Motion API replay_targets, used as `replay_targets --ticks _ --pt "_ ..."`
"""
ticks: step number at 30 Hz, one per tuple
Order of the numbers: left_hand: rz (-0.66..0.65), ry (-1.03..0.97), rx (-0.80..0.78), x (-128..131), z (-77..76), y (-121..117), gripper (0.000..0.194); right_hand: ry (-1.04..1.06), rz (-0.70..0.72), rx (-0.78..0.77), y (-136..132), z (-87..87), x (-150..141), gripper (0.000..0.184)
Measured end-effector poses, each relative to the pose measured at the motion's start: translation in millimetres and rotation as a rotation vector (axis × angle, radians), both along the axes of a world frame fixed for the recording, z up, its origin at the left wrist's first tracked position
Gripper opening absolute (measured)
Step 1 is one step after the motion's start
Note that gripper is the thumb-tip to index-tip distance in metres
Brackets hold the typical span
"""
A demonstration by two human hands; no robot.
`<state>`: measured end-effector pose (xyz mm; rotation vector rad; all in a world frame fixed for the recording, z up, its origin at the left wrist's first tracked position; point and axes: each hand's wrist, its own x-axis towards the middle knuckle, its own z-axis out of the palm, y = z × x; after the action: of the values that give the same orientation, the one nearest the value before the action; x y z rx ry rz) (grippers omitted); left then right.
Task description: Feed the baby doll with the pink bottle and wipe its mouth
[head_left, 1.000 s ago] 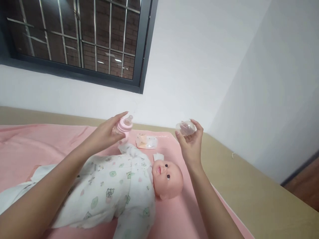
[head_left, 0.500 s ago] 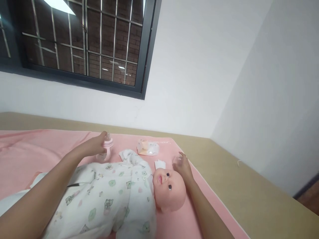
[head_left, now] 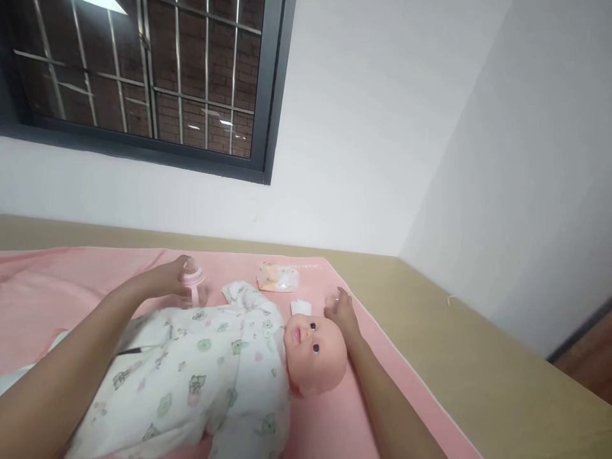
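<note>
My left hand [head_left: 173, 278] is closed around the far left side of a pink-topped clear baby bottle [head_left: 194, 282], which stands nearly upright on the pink blanket. Its clear teat shows, and some of my fingers are hidden behind the bottle. In my right hand [head_left: 345, 313] is a small clear dome-shaped cap [head_left: 331, 299], pinched just beyond the doll's head. The baby doll [head_left: 205, 363] lies on its back between my arms, in a white suit with green and pink animal prints.
A soft pack of wipes [head_left: 278, 278] lies beyond the doll's shoulder. A small folded white cloth or tissue [head_left: 301, 307] sits beside its head. The pink blanket [head_left: 329, 421] covers part of a wooden surface [head_left: 430, 331], with a wall and barred window [head_left: 205, 83] behind.
The view has shifted slightly, so things appear further left. The baby bottle has turned and looks more upright, its pink handle now facing me. My right hand still holds the cap.
</note>
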<state>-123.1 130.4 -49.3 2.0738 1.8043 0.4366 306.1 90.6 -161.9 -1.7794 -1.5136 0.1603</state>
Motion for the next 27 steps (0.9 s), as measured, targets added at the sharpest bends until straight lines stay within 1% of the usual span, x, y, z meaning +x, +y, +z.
replay_targets --ticks 2,4,5,7,9,10,12,14,17,20,23,25,27 --pt "0.055 0.029 0.02 -5 7.1 -3 0.091 0.019 0.004 -0.003 -1 2.6 -1 0.07" --pt "0.136 0.07 0.079 -4 19.2 -11 0.101 0.047 0.004 -0.002 -3 5.9 -3 0.071" --pt "0.173 0.089 0.128 0 26.8 -17 0.101 0.061 0.003 0.001 -3 7.5 -4 0.07" --pt "0.21 0.106 0.269 18 43.1 -33 0.088 0.08 0.005 0.013 -4 9.9 -5 0.069" --pt "0.116 0.057 0.355 48 57.7 -50 0.075 0.087 0.008 0.028 -4 11.0 -6 0.067" --pt "0.013 0.006 0.339 65 63.3 -57 0.069 0.088 0.009 0.036 -5 11.1 -6 0.066" --pt "-0.181 -0.056 0.192 103 70.0 -65 0.067 0.085 0.003 0.051 -6 11.0 -7 0.065" --pt "-0.38 -0.019 0.043 139 70.6 -66 0.064 0.064 -0.015 0.075 -7 11.4 -8 0.063" --pt "-0.544 0.016 -0.092 183 64.4 -59 0.055 -0.013 -0.045 0.13 -10 13.8 -11 0.058" --pt "-0.674 0.041 -0.287 214 57.5 -51 0.059 -0.075 -0.044 0.187 -12 17.0 -16 0.051" --pt "-0.761 0.062 -0.482 236 53.3 -46 0.066 -0.091 -0.004 0.24 -14 18.4 -21 0.045" --pt "-0.792 0.069 -0.569 245 49.7 -42 0.065 -0.095 0.034 0.266 -14 18.0 -24 0.042" --pt "-0.796 0.062 -0.598 252 44.2 -36 0.064 -0.098 0.057 0.284 -14 16.9 -26 0.04"
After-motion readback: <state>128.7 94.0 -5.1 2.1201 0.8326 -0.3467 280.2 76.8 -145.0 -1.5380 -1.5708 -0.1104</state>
